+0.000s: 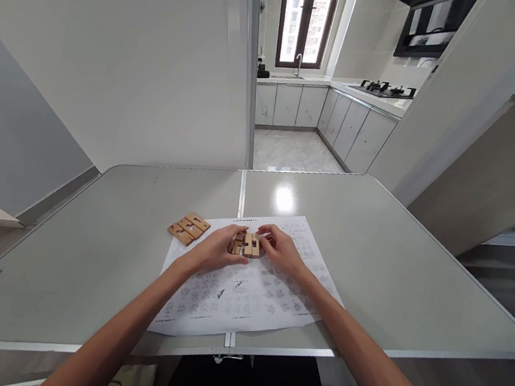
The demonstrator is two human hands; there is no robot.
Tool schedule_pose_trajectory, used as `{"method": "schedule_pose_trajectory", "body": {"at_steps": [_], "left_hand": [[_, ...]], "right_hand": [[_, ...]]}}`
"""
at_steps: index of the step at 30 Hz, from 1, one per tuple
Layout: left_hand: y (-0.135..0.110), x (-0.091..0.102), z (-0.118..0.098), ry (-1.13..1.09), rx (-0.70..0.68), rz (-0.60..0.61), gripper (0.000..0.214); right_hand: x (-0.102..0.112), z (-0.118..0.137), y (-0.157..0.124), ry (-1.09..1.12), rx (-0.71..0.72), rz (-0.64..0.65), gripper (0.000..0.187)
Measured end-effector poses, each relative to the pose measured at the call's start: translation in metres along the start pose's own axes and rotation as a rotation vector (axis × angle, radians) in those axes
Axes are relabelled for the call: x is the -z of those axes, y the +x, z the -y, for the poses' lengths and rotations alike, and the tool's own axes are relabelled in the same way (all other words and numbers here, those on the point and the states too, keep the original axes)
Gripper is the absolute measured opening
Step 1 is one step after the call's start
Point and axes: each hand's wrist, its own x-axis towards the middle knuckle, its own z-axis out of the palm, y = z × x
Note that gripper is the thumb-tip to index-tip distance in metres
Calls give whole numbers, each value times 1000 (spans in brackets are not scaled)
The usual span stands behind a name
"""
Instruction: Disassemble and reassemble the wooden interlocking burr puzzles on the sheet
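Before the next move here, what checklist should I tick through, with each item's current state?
1. Left hand and right hand both grip the wooden assembly: ok.
2. Wooden assembly sits over the printed sheet: ok.
3. Spare pieces lie left of the left hand, untouched: ok.
4. Printed sheet flat on the table: ok.
5. Fit of the joints inside the assembly: cannot tell, fingers cover them.
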Motion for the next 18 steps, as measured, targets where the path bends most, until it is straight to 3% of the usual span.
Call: {"method": "schedule_pose_trajectory", "body": {"at_steps": [5,11,14,18], "left_hand": [[5,-10,-12,32,-55,-70,67],[2,-14,-18,-5,1,-164,51],[-17,-13,-19,-1,38,-243,51],[-60,-8,-15,9,133,-352,51]], "right_hand": [[2,0,-1,18,29,28,27],[2,-5,-1,20,3,-30,26],[1,-10,1,20,-9,-67,23],[0,-16,2,30,-8,-69,22]]}}
